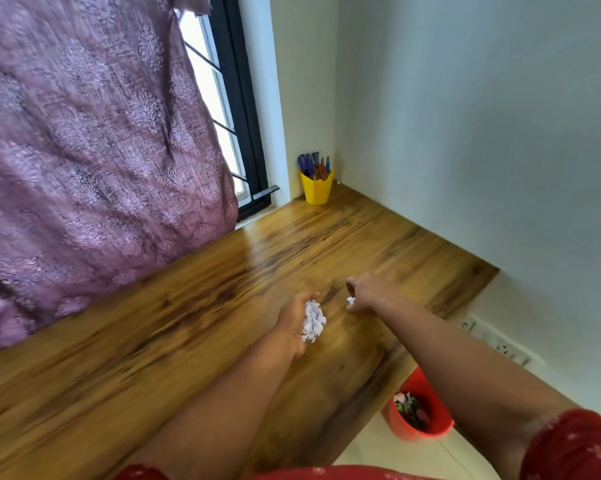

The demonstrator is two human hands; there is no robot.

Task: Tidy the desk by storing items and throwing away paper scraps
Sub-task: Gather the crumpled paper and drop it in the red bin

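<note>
Step in hand: collecting scraps off the desk (pixel 195 306); my left hand (pixel 294 325) grips a crumpled white paper wad (pixel 313 322) above the wood, and my right hand (pixel 363 294) pinches a small white scrap (pixel 351 300). Next, I judge, both go right and down to the red bin (pixel 418 410) on the floor. The wad is tightly creased, faintly printed.

You are looking down at a glossy brown wood-grain desk top (pixel 195 306) running into a corner of plain white walls (pixel 465 116). On your left a mauve patterned fabric curtain (pixel 84 133) is hanging beside a black-framed window (pixel 236 109), and daylight is shining through it and glinting on the wood. Low on the right wall a white socket strip (pixel 496 342) is sitting above a pale tiled floor (pixel 389 452).
</note>
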